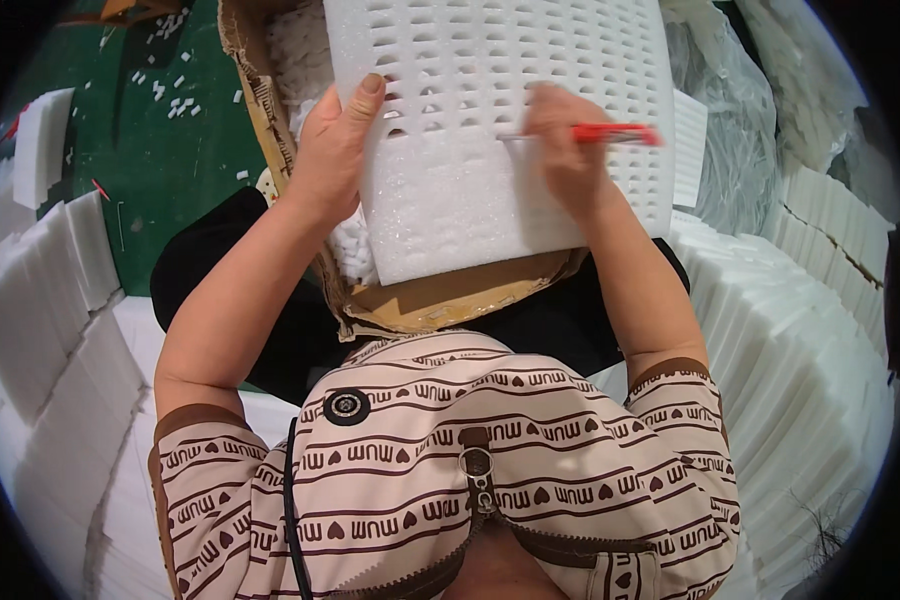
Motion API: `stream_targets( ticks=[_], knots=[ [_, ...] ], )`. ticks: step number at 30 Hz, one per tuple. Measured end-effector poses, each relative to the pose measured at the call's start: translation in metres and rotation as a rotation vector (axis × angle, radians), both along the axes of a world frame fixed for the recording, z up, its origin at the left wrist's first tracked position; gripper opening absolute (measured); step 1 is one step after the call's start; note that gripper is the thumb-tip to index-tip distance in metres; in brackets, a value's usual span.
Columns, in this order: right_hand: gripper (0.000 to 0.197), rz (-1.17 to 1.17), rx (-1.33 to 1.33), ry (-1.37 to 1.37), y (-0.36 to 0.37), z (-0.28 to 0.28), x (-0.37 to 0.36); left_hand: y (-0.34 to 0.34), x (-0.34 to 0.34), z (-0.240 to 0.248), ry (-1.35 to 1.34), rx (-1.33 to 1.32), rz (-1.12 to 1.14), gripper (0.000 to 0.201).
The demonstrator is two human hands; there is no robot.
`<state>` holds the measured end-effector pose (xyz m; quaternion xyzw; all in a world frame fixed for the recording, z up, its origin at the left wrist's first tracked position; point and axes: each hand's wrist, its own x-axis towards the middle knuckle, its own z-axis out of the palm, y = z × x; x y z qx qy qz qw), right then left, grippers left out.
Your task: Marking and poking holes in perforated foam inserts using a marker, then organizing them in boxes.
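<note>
A thick white foam sheet (450, 200) with rows of slot-like holes lies tilted over an open cardboard box (450, 300). My left hand (335, 145) grips its left edge, thumb on top and the other fingers hidden beneath. Above the middle of the sheet, my right hand (570, 145) is closed around a red-handled tool (618, 133), slightly smeared by motion. The tool's thin metal shaft points left, close to the holes; whether its tip touches the foam I cannot tell. Toward my body the sheet's lower left part shows filled, unopened slots.
Small white foam bits (305, 50) fill the box, and more pieces (180, 105) litter the green floor (170, 150). Stacked white foam sheets stand at left (40, 290) and right (770, 330). Clear plastic wrapping (725, 130) lies beyond the right stack.
</note>
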<state>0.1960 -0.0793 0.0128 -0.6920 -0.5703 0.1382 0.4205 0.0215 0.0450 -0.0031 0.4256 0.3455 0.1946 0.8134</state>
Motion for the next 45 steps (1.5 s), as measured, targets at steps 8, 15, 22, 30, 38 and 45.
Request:
stream_targets(
  ticks=[8,15,22,30,38,45],
  knots=[
    [0.028,0.078,-0.031,-0.363,0.012,0.001,-0.026,-0.007,0.000,0.005,0.008,0.033,0.017,0.044],
    [0.022,0.053,0.191,0.551,0.004,0.008,-0.021,-0.007,-0.001,0.008,0.040,0.010,0.024,0.044],
    [0.017,0.189,0.289,0.200,0.019,-0.010,-0.028,-0.008,0.004,0.011,0.014,-0.075,0.077,0.037],
    [0.015,0.195,0.159,0.233,0.025,-0.005,-0.046,-0.009,0.005,0.007,-0.004,-0.068,0.054,0.036],
    [0.040,-0.308,0.133,0.742,0.009,0.009,0.013,0.010,0.001,0.009,0.020,-0.118,-0.010,0.038],
    [0.043,-0.362,0.193,0.826,0.005,0.002,0.029,0.020,0.003,0.010,-0.278,-0.540,-0.049,0.041]
  ],
)
